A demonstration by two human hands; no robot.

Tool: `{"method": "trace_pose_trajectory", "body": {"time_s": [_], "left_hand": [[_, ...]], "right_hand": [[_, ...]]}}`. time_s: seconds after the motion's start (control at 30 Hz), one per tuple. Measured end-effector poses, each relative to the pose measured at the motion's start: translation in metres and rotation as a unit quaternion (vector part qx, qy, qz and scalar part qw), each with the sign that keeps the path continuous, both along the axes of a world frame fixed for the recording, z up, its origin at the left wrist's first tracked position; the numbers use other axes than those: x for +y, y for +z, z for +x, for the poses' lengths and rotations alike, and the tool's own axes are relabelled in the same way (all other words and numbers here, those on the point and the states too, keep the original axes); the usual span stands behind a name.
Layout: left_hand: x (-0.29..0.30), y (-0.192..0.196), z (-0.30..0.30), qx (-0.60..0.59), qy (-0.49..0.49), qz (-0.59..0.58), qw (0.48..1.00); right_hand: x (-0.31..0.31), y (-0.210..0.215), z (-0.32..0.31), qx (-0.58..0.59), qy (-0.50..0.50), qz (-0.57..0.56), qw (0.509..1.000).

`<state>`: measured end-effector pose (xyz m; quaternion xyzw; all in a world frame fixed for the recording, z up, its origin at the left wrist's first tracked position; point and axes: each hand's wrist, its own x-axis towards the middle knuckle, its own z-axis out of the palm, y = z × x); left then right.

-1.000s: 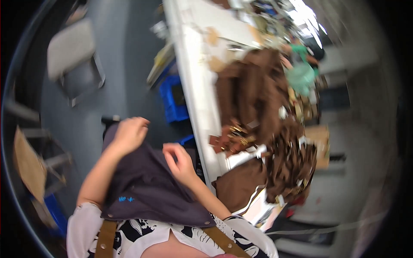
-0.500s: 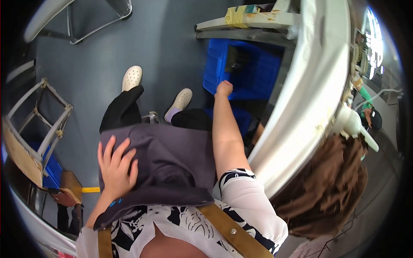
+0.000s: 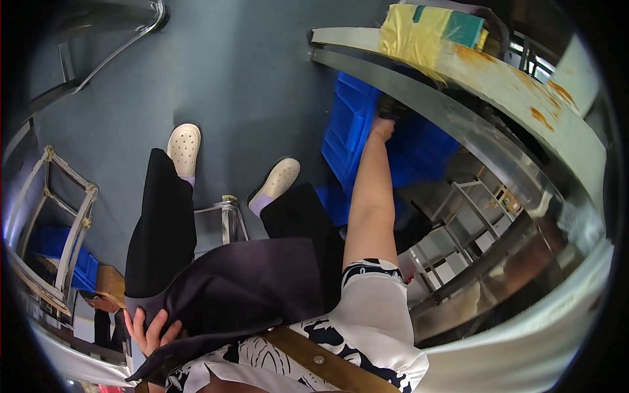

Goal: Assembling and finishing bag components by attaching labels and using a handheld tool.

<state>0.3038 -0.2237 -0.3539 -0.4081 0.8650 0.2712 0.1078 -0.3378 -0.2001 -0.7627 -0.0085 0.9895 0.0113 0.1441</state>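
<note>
My right hand (image 3: 382,126) reaches down under the table edge into a blue plastic crate (image 3: 350,134) on the floor. Its fingers are against something dark there, and shadow hides whether they grip it. My left hand (image 3: 149,331) is at my left hip, fingers curled on the edge of a dark cloth (image 3: 242,288) that lies across my lap. My two cream shoes (image 3: 185,147) (image 3: 278,180) stand on the grey floor below.
A rusty metal table rail (image 3: 472,72) arcs over the crate, with a yellow and green packet (image 3: 426,33) on it. Metal shelf frames (image 3: 458,216) sit under the table. A stool leg (image 3: 229,219) stands between my feet. A metal-frame chair (image 3: 65,223) and another blue crate (image 3: 56,252) are at left.
My head has tipped further down and forward. My right arm has stretched deeper into the blue crate. My left hand has slid from the top of the cloth down to its edge.
</note>
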Motion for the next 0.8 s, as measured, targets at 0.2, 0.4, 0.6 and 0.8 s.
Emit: {"method": "trace_pose_trajectory", "body": {"time_s": [0.2,0.4,0.6,0.8], "left_hand": [[-0.009,0.005,-0.009,-0.033,-0.035,-0.017,0.999],[-0.009,-0.001,-0.009,-0.012,-0.05,-0.036,0.998],[-0.008,0.003,0.005,-0.019,-0.06,-0.01,0.998],[-0.001,0.002,0.003,0.014,-0.054,-0.047,0.997]], "right_hand": [[0.012,-0.025,-0.013,-0.064,0.094,0.042,0.993],[0.041,-0.062,-0.007,-0.006,-0.196,-0.404,0.893],[0.072,-0.073,-0.034,-0.081,-0.062,-0.295,0.95],[0.069,-0.057,0.005,-0.205,-0.118,-0.337,0.912]]}}
